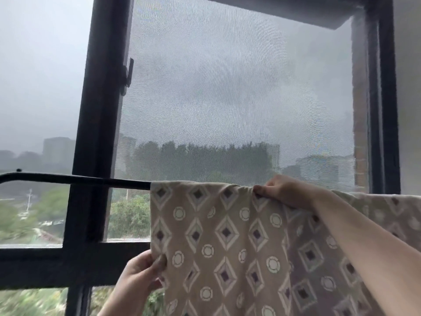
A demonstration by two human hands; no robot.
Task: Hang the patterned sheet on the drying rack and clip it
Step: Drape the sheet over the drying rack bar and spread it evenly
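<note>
The patterned sheet [218, 236], beige with diamonds and circles, hangs draped over the black bar of the drying rack [75, 179] and covers its right part. My right hand [284, 190] pinches the sheet's top fold on the bar. Lower down, my left hand [142, 273] grips the sheet's left edge between thumb and fingers. No clip is visible.
Behind the rack stands a dark-framed window [102, 110] with a mesh screen [227, 99] and a latch handle [128, 74]. Trees and buildings show outside. The bar's left part is bare.
</note>
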